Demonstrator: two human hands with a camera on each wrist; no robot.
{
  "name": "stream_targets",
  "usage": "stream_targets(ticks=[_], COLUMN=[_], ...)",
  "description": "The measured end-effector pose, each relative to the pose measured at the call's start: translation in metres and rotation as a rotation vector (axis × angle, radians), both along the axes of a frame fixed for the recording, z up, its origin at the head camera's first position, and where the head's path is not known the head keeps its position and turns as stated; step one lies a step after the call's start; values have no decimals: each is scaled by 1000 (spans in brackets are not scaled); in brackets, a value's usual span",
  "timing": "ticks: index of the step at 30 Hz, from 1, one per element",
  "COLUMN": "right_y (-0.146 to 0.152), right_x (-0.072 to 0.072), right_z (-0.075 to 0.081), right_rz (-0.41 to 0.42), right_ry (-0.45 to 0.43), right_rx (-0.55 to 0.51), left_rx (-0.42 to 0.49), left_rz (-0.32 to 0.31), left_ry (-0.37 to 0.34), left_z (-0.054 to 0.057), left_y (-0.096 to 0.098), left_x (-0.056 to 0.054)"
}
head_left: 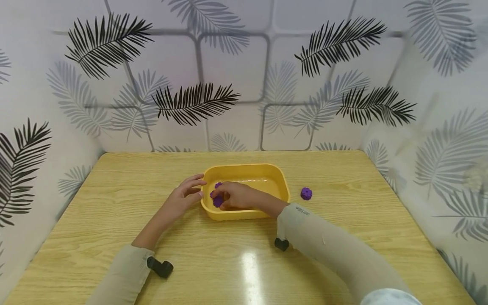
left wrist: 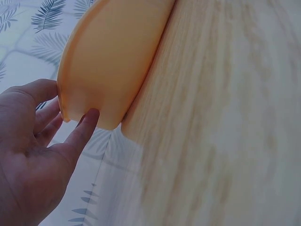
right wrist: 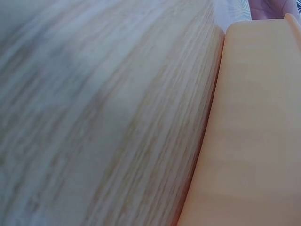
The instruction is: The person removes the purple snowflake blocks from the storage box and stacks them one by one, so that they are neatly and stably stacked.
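Note:
A yellow plastic tub (head_left: 244, 215) with rounded corners holds several purple flower-shaped pieces (head_left: 218, 185) at its left end. My right hand (head_left: 238, 195) reaches down into the tub, thumb and fingers around the edges of one purple flower-shaped piece (head_left: 217, 201). The right wrist view shows only the tub's long outer side (right wrist: 254, 127), with that hand out of sight. At the left end my left hand (head_left: 184, 195) rests loosely spread against the tub. In the left wrist view its thumb (left wrist: 89, 120) lies on the outer end wall and another finger meets the rim.
Another purple flower-shaped piece (head_left: 306, 193) lies on the wooden table (head_left: 343, 220), right of the tub. A wall with a leaf pattern (head_left: 236, 127) rises behind the table's back edge. Black wrist mounts (head_left: 160, 267) sit by both sleeves.

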State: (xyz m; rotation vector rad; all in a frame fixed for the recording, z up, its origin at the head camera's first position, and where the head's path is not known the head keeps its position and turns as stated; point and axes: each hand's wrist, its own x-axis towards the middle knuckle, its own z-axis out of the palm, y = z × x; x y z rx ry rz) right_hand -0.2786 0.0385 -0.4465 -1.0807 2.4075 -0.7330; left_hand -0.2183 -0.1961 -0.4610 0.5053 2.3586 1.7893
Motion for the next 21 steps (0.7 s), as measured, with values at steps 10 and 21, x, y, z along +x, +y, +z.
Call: stream_targets(ticks=[10,21], right_y=[7,25], right_x=[-3,3], right_z=[3,18], right_rz=[-45,-101], right_ry=[3,17], right_rx=[-48,-102], left_rx=[-8,1], left_rz=[12,13], left_ry=[7,0], left_z=[-4,-4], left_y=[0,0], left_x=[-3,-2])
